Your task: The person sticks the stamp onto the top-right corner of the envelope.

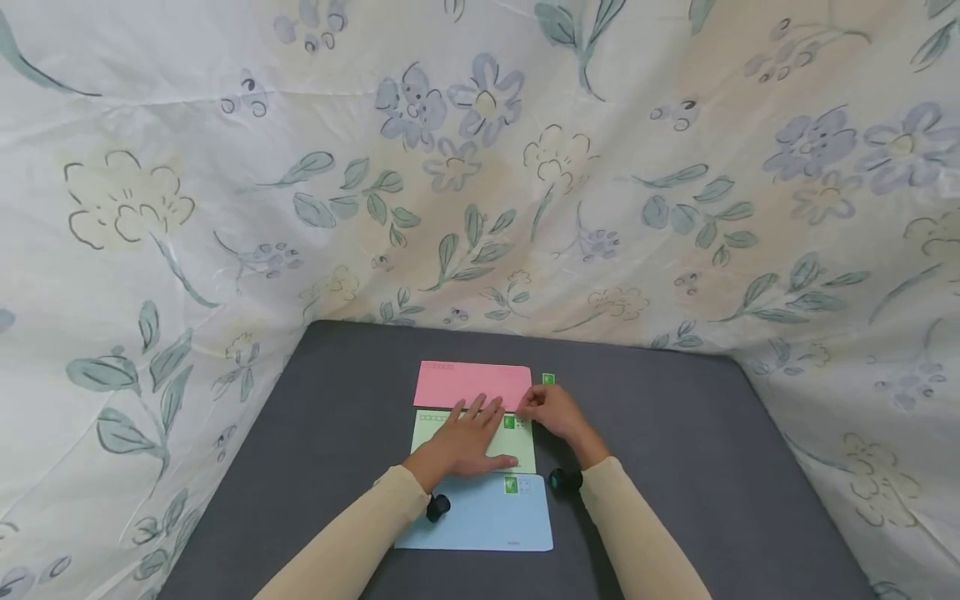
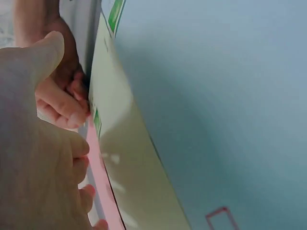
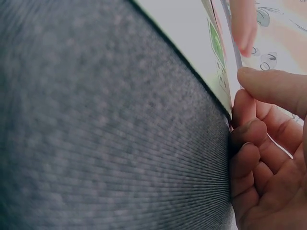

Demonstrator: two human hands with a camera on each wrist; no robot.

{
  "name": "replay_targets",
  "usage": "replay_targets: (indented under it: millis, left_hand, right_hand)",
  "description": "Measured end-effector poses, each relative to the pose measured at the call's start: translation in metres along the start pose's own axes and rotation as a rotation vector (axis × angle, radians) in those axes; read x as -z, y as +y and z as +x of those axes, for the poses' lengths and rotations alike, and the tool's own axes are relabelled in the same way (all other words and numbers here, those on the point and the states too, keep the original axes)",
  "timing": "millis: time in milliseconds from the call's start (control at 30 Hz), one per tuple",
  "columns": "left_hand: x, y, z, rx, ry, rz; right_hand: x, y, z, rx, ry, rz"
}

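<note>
The pink envelope point(image 1: 457, 383) lies beyond the green envelope point(image 1: 527, 450) – thin paper, I'd judge, light, easily creased, best taken by a corner. The left hand point(image 1: 467, 439) spreads its fingers across the green; whether the right hand point(image 1: 555, 412), fingers bent near their neighbouring corners, pinches anything, I can't tell – dark surface point(image 1: 675, 433) stretches widely either side

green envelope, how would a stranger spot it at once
On the dark table, find the left hand. Beneath it lies the green envelope, set apart by its pale green colour and middle place between the pink envelope and blue envelope.
</note>
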State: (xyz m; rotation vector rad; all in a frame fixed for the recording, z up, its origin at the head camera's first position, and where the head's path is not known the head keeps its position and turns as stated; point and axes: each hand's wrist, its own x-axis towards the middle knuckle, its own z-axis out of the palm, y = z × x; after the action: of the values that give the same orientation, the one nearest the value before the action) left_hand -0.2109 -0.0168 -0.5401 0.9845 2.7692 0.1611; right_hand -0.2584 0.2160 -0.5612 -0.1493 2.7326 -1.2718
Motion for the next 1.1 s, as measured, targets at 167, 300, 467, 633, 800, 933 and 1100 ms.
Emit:
replay_targets:
  millis: [167,300,467,633,800,933,1100]
  left_hand:
    - [0.0,-0.002,0.012,0.015,0.005,-0.004]
    - [0.002,-0.005,0.017,0.024,-0.003,-0.009]
    - [0.004,-0.012,0.019,0.019,-0.004,-0.019]
    - [0.002,-0.017,0.022,0.022,-0.015,-0.023]
    - [-0.001,-0.018,0.022,0.029,-0.023,-0.027]
    - [-0.003,-0.019,0.022,0.028,-0.017,-0.018]
    - [-0.004,-0.02,0.024,0.022,-0.006,-0.015]
  right_hand:
    - [-0.001,-0.001,-0.002,0.005,0.003,0.011]
    - [-0.001,-0.001,-0.002,0.007,0.004,0.006]
    - [-0.002,-0.002,-0.003,0.026,0.004,0.008]
    - [-0.002,-0.001,-0.004,0.03,0.005,0.022]
    - [-0.003,-0.001,-0.005,0.014,0.001,0.022]
    - [-0.004,0.0,-0.004,0.018,0.003,0.023]
    - [-0.003,0.0,-0.003,0.009,0.016,0.019]
